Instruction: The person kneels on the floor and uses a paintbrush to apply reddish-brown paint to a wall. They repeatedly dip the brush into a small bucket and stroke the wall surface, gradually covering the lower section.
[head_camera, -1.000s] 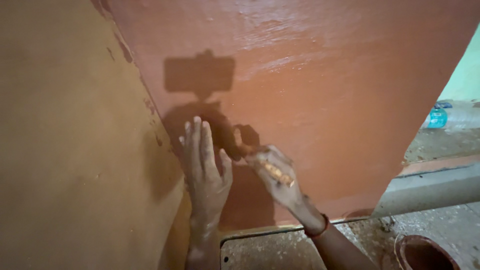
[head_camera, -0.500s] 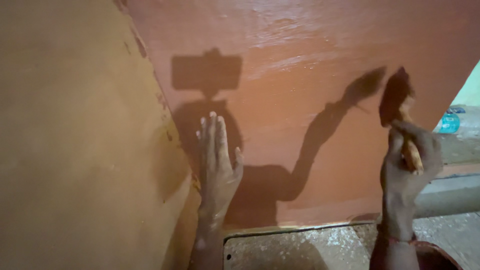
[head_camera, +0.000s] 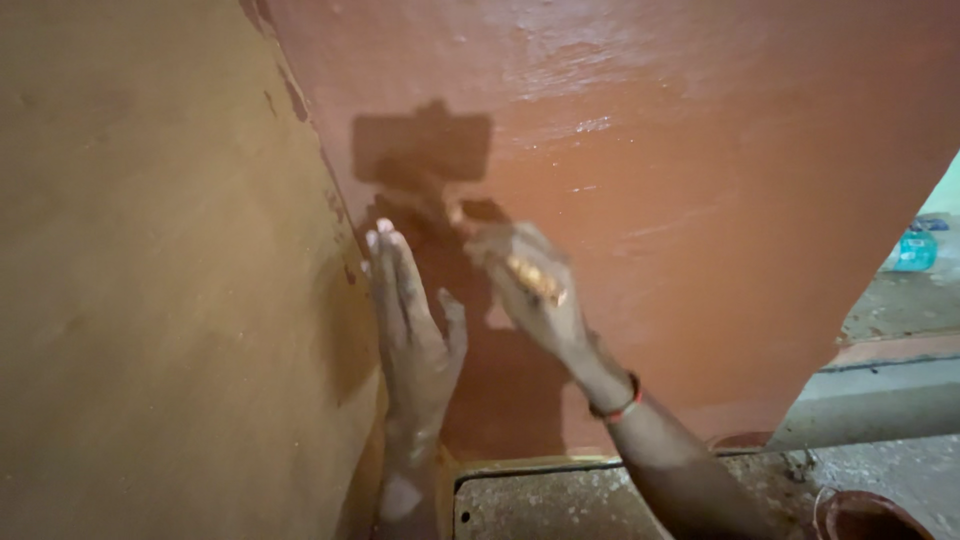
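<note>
Against the glossy red-brown painted wall (head_camera: 700, 200), flat open left hand (head_camera: 410, 320) presses near the corner edge; right hand (head_camera: 530, 290) grasps one paint-coated brush (head_camera: 535, 278).

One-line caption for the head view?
Left hand flat on red-brown wall; right hand holds a brush against it.

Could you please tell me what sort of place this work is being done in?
Probably a building under painting: a wet red-brown wall meets a tan wall, above a rough concrete floor, with a paint pot nearby.
</note>
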